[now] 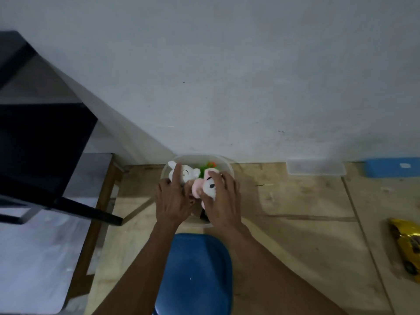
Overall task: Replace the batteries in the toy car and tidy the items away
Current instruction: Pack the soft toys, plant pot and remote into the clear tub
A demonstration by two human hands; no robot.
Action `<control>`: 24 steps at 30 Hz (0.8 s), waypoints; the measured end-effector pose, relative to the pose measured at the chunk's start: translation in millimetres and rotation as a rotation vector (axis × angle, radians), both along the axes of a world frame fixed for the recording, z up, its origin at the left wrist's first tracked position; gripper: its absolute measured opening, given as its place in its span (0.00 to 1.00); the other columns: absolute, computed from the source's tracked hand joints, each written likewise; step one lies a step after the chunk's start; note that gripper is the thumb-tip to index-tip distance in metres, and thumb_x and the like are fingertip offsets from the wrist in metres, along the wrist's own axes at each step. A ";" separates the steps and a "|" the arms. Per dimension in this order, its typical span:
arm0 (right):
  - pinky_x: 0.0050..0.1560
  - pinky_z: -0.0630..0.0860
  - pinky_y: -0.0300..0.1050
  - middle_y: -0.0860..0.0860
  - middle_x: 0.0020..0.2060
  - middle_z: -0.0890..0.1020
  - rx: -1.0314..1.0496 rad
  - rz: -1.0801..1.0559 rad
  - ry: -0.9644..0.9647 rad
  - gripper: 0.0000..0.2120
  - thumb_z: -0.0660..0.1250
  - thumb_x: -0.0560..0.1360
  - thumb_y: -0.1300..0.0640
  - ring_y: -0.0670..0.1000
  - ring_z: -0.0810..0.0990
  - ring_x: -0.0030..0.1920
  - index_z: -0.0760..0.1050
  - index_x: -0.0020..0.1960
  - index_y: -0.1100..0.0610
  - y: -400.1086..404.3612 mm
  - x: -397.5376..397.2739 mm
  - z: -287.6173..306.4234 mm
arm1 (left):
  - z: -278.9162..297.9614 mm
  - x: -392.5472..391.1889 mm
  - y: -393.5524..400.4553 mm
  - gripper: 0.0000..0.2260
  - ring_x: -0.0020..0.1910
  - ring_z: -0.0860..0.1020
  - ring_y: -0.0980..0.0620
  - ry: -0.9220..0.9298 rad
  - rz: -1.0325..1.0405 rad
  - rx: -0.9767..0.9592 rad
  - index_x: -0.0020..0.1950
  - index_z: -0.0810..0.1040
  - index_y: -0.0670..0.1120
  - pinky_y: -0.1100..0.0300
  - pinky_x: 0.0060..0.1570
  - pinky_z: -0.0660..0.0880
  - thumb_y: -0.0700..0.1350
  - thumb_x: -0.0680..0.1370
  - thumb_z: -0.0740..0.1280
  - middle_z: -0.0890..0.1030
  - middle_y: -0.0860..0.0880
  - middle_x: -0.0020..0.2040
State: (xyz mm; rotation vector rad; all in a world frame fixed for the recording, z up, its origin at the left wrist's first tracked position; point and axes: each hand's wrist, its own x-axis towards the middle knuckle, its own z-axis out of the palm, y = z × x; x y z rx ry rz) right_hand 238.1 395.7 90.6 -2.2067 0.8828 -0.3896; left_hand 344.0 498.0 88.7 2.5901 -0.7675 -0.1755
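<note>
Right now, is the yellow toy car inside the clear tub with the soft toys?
No, the yellow toy car lies on the wooden floor at the far right, well apart from the clear tub that both hands reach into.

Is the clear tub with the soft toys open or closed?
Open: the tub has no lid, and both hands reach in to the soft toys.

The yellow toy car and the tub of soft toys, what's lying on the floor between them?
Nothing: in the head view the wooden floor between the toy car and the clear tub is bare. The clear lid sits farther back, by the wall.
</note>
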 end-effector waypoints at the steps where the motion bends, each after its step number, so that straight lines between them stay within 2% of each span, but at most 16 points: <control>1: 0.62 0.71 0.55 0.51 0.66 0.72 -0.024 -0.011 0.022 0.24 0.63 0.74 0.40 0.56 0.70 0.64 0.71 0.68 0.48 3.8 2.5 -3.4 | -3.4 3.1 0.0 0.33 0.58 0.72 0.36 0.009 -0.011 -0.017 0.79 0.62 0.49 0.45 0.56 0.69 0.63 0.78 0.46 0.75 0.34 0.61; 4: 0.67 0.65 0.56 0.50 0.70 0.71 -0.099 -0.030 0.090 0.24 0.51 0.78 0.39 0.54 0.69 0.70 0.71 0.67 0.48 11.4 8.9 -10.8 | -18.1 13.1 2.3 0.24 0.61 0.72 0.36 -0.011 -0.073 -0.121 0.74 0.68 0.46 0.43 0.58 0.72 0.55 0.84 0.47 0.75 0.36 0.63; 7: 0.74 0.56 0.65 0.51 0.77 0.64 -0.163 0.018 0.220 0.28 0.41 0.80 0.42 0.54 0.60 0.77 0.63 0.75 0.48 11.9 17.5 -20.0 | -38.9 25.5 6.7 0.21 0.65 0.71 0.33 -0.105 -0.232 -0.165 0.75 0.65 0.39 0.39 0.66 0.69 0.47 0.85 0.50 0.73 0.34 0.68; 9: 0.74 0.52 0.68 0.52 0.78 0.62 -0.214 0.058 0.315 0.27 0.44 0.80 0.44 0.56 0.58 0.78 0.59 0.77 0.49 11.0 19.7 -30.2 | -49.0 31.8 5.1 0.24 0.70 0.68 0.31 -0.088 -0.314 -0.110 0.77 0.62 0.39 0.38 0.71 0.62 0.49 0.85 0.46 0.70 0.33 0.73; 11: 0.73 0.53 0.70 0.52 0.77 0.65 -0.256 0.057 0.388 0.27 0.49 0.79 0.45 0.57 0.61 0.77 0.61 0.77 0.50 9.8 21.3 -37.6 | -53.1 36.4 -1.0 0.28 0.74 0.64 0.32 -0.013 -0.291 -0.042 0.80 0.58 0.43 0.38 0.73 0.59 0.55 0.84 0.41 0.66 0.36 0.76; 13: 0.73 0.52 0.70 0.53 0.76 0.67 -0.281 0.029 0.425 0.28 0.49 0.78 0.46 0.58 0.63 0.76 0.62 0.77 0.50 6.2 23.7 -42.3 | -55.7 41.7 -8.4 0.28 0.75 0.63 0.32 0.044 -0.272 0.006 0.80 0.57 0.46 0.37 0.73 0.59 0.56 0.84 0.40 0.65 0.37 0.76; 16: 0.73 0.44 0.69 0.51 0.79 0.60 -0.251 0.030 0.455 0.29 0.53 0.80 0.48 0.57 0.55 0.79 0.55 0.79 0.50 0.5 27.9 -43.0 | -52.1 50.9 -21.7 0.30 0.73 0.65 0.32 0.079 -0.267 0.040 0.80 0.61 0.45 0.36 0.73 0.58 0.57 0.83 0.40 0.67 0.36 0.74; 17: 0.74 0.43 0.69 0.51 0.80 0.58 -0.224 0.028 0.445 0.29 0.55 0.80 0.49 0.56 0.53 0.80 0.54 0.80 0.50 -0.6 29.4 -41.7 | -46.9 52.2 -27.3 0.32 0.75 0.63 0.33 0.079 -0.260 0.068 0.80 0.60 0.47 0.36 0.74 0.56 0.58 0.81 0.39 0.66 0.37 0.76; 20: 0.74 0.49 0.68 0.51 0.79 0.59 -0.161 -0.029 0.394 0.29 0.58 0.81 0.53 0.54 0.56 0.79 0.54 0.80 0.52 -2.6 29.3 -31.5 | -35.1 45.8 -39.8 0.31 0.80 0.52 0.43 0.121 -0.243 0.099 0.81 0.57 0.54 0.38 0.76 0.47 0.59 0.80 0.37 0.59 0.47 0.81; 22: 0.74 0.55 0.64 0.53 0.78 0.62 -0.114 -0.084 0.349 0.29 0.59 0.80 0.58 0.54 0.60 0.77 0.57 0.79 0.56 -5.1 26.9 -26.8 | -30.2 39.1 -36.1 0.27 0.80 0.54 0.46 0.110 -0.246 0.039 0.79 0.62 0.55 0.38 0.75 0.47 0.58 0.82 0.41 0.63 0.49 0.80; 24: 0.73 0.58 0.59 0.53 0.78 0.62 -0.075 -0.108 0.308 0.29 0.59 0.79 0.62 0.54 0.62 0.77 0.57 0.78 0.57 -6.0 22.6 -22.5 | -32.5 31.8 -24.5 0.24 0.79 0.57 0.47 0.081 -0.233 0.012 0.77 0.66 0.53 0.37 0.74 0.50 0.56 0.84 0.44 0.66 0.48 0.77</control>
